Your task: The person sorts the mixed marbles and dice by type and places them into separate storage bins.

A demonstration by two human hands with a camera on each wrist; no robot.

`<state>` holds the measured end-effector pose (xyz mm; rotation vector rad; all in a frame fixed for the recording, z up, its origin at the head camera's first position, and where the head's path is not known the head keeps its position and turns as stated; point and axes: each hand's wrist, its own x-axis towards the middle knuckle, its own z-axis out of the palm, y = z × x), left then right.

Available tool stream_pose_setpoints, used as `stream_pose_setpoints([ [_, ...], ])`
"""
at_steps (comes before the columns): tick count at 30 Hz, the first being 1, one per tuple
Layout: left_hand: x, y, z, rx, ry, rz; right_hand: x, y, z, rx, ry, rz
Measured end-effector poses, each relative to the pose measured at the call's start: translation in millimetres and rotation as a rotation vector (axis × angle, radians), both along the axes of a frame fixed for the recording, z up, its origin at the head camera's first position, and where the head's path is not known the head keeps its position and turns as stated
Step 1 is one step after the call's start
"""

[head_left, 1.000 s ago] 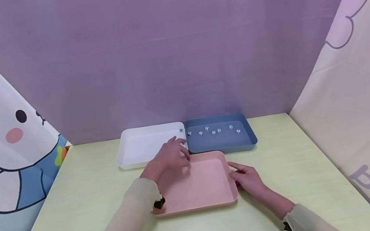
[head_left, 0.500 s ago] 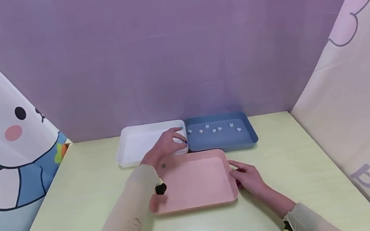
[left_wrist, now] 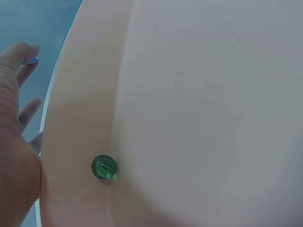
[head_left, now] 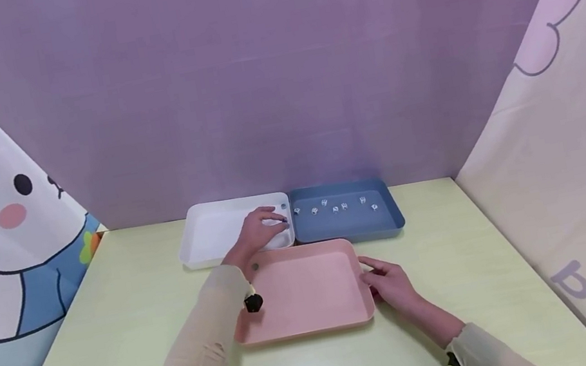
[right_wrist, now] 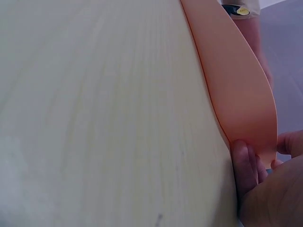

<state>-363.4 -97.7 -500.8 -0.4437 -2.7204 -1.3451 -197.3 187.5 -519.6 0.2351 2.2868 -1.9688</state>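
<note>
My left hand (head_left: pixel 258 229) is over the right part of the white tray (head_left: pixel 207 231). It pinches a small blue marble (left_wrist: pixel 33 60) between thumb and fingertip, the marble mostly covered by them. Another small marble (head_left: pixel 283 206) lies in that tray's far right corner. Below the left wrist, a green marble (left_wrist: pixel 104 167) rests in the far left corner of the pink tray (head_left: pixel 306 292). On the pink tray's right side, my right hand (head_left: pixel 393 286) grips the wall, thumb at the rim and other fingers against the outside.
A blue-grey tray (head_left: pixel 353 224) with several small white dice (head_left: pixel 344 206) stands right beside the white one, behind the pink tray. All three trays are on a pale wooden table (head_left: pixel 92 343). A purple backdrop (head_left: pixel 275 81) rises behind, with printed cloths at both sides.
With the blue marble, my left hand has moved from the pink tray's far edge back over the white tray. The green marble has come into sight. My right hand keeps its grip.
</note>
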Motion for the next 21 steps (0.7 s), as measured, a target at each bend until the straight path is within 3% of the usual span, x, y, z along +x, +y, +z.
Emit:
stream_pose_setpoints([
  [10, -4.0, 0.5, -8.2, 0.006, 0.028, 0.000, -0.8, 0.3, -2.7, 0.019, -0.003, -0.024],
  [21, -0.6, 4.7, -2.7, -0.032, 0.091, -0.038, -3.4, 1.8, -4.5, 0.009, 0.009, -0.012],
])
